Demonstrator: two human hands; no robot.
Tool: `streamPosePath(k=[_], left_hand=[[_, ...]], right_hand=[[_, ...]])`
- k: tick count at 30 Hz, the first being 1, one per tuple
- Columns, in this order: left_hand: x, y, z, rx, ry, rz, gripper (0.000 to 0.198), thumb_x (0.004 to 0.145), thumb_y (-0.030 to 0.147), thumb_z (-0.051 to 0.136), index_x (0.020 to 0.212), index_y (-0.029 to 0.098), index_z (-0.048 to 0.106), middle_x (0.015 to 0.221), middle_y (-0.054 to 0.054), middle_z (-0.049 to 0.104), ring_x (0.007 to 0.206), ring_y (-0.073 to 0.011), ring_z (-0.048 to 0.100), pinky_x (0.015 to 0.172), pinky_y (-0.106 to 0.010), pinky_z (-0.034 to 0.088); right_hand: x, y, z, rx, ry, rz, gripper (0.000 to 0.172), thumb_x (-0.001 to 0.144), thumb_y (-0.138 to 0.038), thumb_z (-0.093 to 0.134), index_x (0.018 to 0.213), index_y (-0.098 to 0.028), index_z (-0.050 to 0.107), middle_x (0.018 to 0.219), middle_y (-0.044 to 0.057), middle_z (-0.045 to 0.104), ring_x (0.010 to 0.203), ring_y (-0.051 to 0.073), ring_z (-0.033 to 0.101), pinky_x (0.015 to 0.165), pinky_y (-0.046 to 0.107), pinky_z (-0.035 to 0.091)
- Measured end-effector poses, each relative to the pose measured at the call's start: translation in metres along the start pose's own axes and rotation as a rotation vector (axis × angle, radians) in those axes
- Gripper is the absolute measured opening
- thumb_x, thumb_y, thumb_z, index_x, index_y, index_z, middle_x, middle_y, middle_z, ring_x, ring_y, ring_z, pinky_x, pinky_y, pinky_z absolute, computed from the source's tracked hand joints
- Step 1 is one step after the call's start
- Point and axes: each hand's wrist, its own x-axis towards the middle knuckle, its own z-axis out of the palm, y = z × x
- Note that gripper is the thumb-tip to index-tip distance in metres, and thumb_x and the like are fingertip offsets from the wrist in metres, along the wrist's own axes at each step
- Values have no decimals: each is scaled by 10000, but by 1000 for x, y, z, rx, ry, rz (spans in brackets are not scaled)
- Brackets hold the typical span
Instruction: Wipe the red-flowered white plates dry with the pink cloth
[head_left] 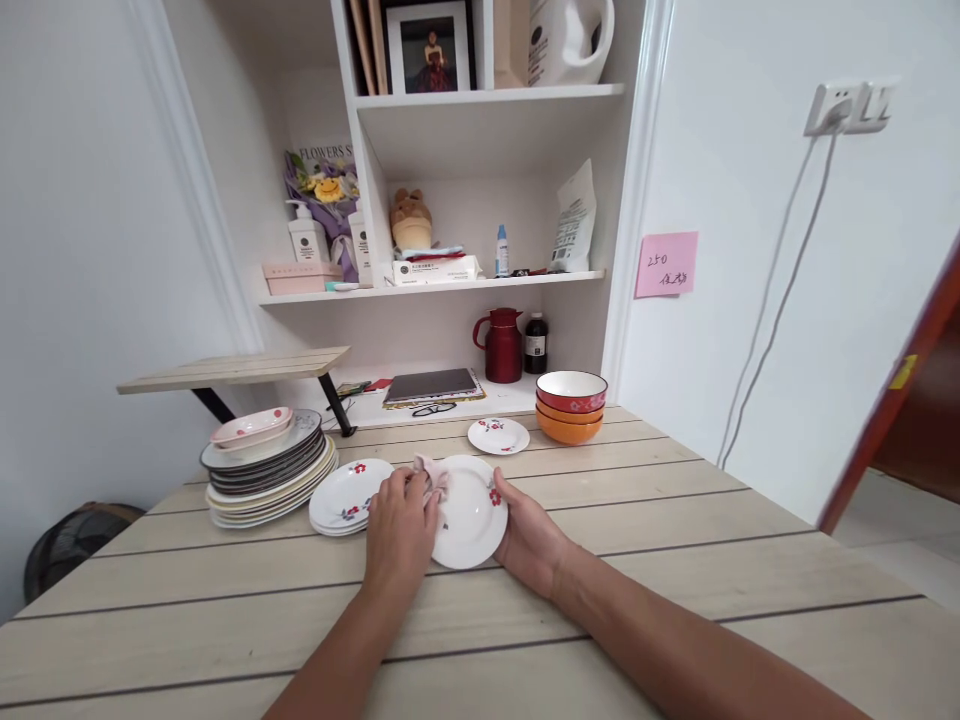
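Observation:
A white plate (466,525) with small red flowers is tilted up above the table, gripped at its right edge by my right hand (531,535). My thumb lies over the rim and the other fingers are behind it, out of sight. My left hand (401,520) is closed on a pale pink cloth (433,472), which touches the plate's left side. Just left of that hand sits a short stack of matching flowered plates (337,492). Another flowered plate (498,437) lies flat on the table beyond the held one.
At the left stands a tall stack of plates (274,480) topped by a pink dish (251,427). Stacked orange and red bowls (570,425) are at the back right. A small raised shelf (236,368), a laptop (433,385), glasses (434,409) and a red jug (502,345) line the back.

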Motion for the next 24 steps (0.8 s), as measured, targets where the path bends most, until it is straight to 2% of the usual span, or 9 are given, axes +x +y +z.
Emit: streamPosePath(k=[3, 6, 8, 10, 12, 15, 17, 19, 24], left_hand=[[-5, 5, -2, -60, -39, 89, 209, 895, 214, 489, 1066, 169, 601, 1051, -94, 591, 942, -236, 563, 799, -380, 482], [-12, 21, -6, -120, -75, 261, 177, 908, 224, 474, 1008, 192, 616, 1029, -81, 608, 911, -224, 573, 776, -370, 494], [-16, 31, -8, -171, -69, 380, 206, 906, 200, 467, 1060, 195, 604, 1079, -83, 617, 935, -217, 580, 808, -374, 500], [-17, 34, -8, -220, -29, 427, 246, 908, 199, 467, 1125, 183, 581, 1123, -93, 617, 973, -224, 580, 842, -391, 502], [-14, 31, -6, -267, 11, 397, 264, 909, 208, 471, 1151, 177, 572, 1146, -103, 611, 1017, -235, 575, 864, -406, 503], [-10, 20, -1, -330, 79, 235, 272, 915, 214, 454, 1154, 184, 582, 1193, -120, 575, 1093, -249, 555, 902, -432, 496], [-8, 14, 3, -360, 84, 134, 285, 923, 214, 429, 1158, 179, 586, 1233, -135, 542, 1140, -255, 534, 934, -446, 485], [-8, 13, 6, -378, 10, 114, 300, 921, 216, 426, 1173, 168, 581, 1266, -144, 521, 1175, -261, 513, 960, -454, 474], [-12, 18, 1, -374, -248, 248, 355, 880, 231, 508, 1231, 208, 554, 1367, -117, 482, 1236, -276, 470, 995, -475, 448]], right_hand=[[3, -1, -3, 29, -13, -4, 483, 946, -513, 375, 1152, -150, 619, 1032, 87, 734, 940, 211, 667, 897, 364, 460], [2, -1, -5, 25, -40, 7, 513, 941, -543, 354, 1079, -140, 640, 939, 87, 742, 835, 203, 677, 843, 350, 476], [0, -2, -5, 0, -49, 39, 551, 924, -585, 358, 1009, -126, 651, 872, 91, 739, 774, 196, 672, 797, 332, 482], [-2, -2, -3, -30, -50, 68, 587, 903, -627, 366, 970, -121, 654, 835, 89, 731, 746, 191, 665, 778, 326, 482], [-4, -2, -2, -53, -55, 68, 590, 890, -645, 377, 998, -135, 653, 845, 77, 730, 760, 191, 663, 797, 334, 478], [-5, 1, 0, -106, -78, 31, 558, 890, -631, 401, 1099, -171, 638, 928, 64, 736, 838, 201, 665, 859, 360, 463], [-4, 3, -1, -144, -99, 12, 553, 890, -623, 413, 1149, -183, 625, 992, 66, 734, 889, 210, 662, 893, 374, 451], [-4, 4, -2, -151, -123, 2, 560, 894, -619, 408, 1177, -183, 615, 1037, 69, 728, 917, 214, 659, 905, 378, 446], [0, 2, -7, -64, -161, 6, 612, 908, -627, 354, 1179, -143, 611, 1041, 97, 725, 933, 219, 661, 872, 360, 458]])
